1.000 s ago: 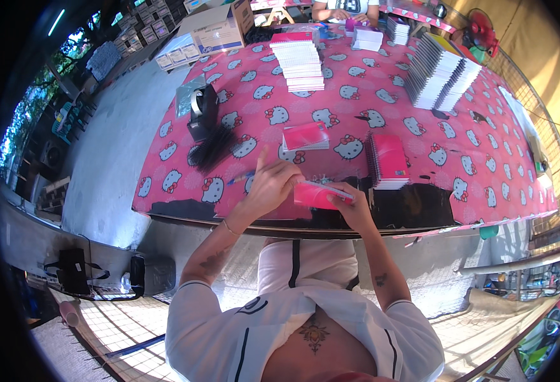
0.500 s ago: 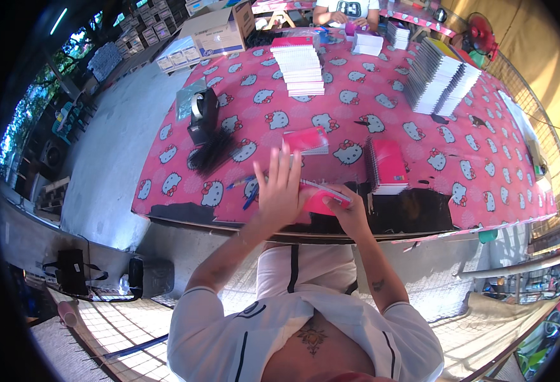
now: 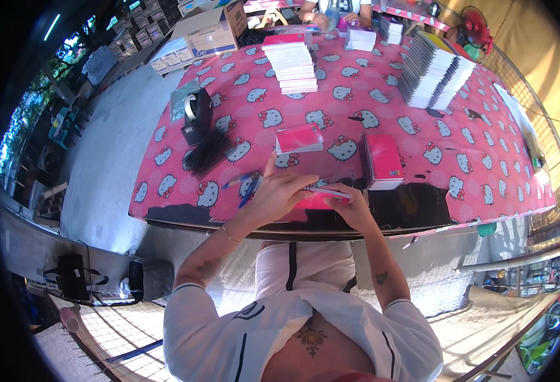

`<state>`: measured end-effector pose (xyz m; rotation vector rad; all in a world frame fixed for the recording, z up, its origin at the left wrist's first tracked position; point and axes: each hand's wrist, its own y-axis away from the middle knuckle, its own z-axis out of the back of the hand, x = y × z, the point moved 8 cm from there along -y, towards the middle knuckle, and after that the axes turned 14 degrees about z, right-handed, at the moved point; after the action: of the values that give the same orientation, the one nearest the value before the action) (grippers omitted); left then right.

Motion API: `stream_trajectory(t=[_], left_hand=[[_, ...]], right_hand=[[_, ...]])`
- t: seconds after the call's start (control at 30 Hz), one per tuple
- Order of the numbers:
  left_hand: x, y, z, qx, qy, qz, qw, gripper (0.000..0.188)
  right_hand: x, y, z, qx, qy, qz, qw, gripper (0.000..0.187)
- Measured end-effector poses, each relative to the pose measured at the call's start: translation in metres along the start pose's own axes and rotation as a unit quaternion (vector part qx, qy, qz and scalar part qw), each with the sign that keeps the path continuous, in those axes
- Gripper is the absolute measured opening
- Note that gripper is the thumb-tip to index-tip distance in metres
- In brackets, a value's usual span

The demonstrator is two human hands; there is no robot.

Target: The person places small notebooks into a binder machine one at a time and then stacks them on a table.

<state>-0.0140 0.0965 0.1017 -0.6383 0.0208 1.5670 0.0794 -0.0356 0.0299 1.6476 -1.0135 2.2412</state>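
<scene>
A small pink spiral notebook [image 3: 314, 202] is at the table's near edge, tilted, with its pale page edge up. My right hand [image 3: 354, 209] grips its right end, thumb on the near side. My left hand [image 3: 280, 194] lies against the notebook's left part with its fingers apart, one pointing away from me and others stretched across the top edge. Beyond my hands lies a small stack of pink notebooks [image 3: 300, 138]. To their right sits another stack of pink spiral notebooks [image 3: 384, 157]. Blue pens [image 3: 249, 191] are beside my left hand, partly hidden by it.
A black tape dispenser [image 3: 197, 118] and a dark bristly bundle [image 3: 207, 154] are on the left. Tall notebook stacks [image 3: 291, 67] [image 3: 434, 73] stand farther back. A cardboard box [image 3: 210, 32] is at the far left. A person [image 3: 343, 9] works across the table, near a red fan [image 3: 476, 28].
My left hand has come down from a raised, spread pose onto the notebook, its fingers now reaching rightward. My right hand keeps its grip. The person across has moved their hands.
</scene>
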Motion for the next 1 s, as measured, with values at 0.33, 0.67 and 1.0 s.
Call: stream_trajectory(t=[0.33, 0.67, 1.0], left_hand=[[0.015, -0.003, -0.012, 0.06, 0.023, 0.035, 0.997, 0.018], [0.014, 0.0, -0.015, 0.088, 0.056, 0.047, 0.993, 0.019], [0.017, 0.001, -0.022, 0.146, -0.006, 0.061, 0.987, 0.037]], right_hand=[[0.004, -0.004, -0.007, 0.016, 0.01, -0.02, 1.0, 0.027], [-0.01, 0.002, -0.009, 0.023, 0.013, -0.037, 0.999, 0.028], [-0.018, 0.004, -0.013, 0.025, 0.022, -0.035, 0.999, 0.028]])
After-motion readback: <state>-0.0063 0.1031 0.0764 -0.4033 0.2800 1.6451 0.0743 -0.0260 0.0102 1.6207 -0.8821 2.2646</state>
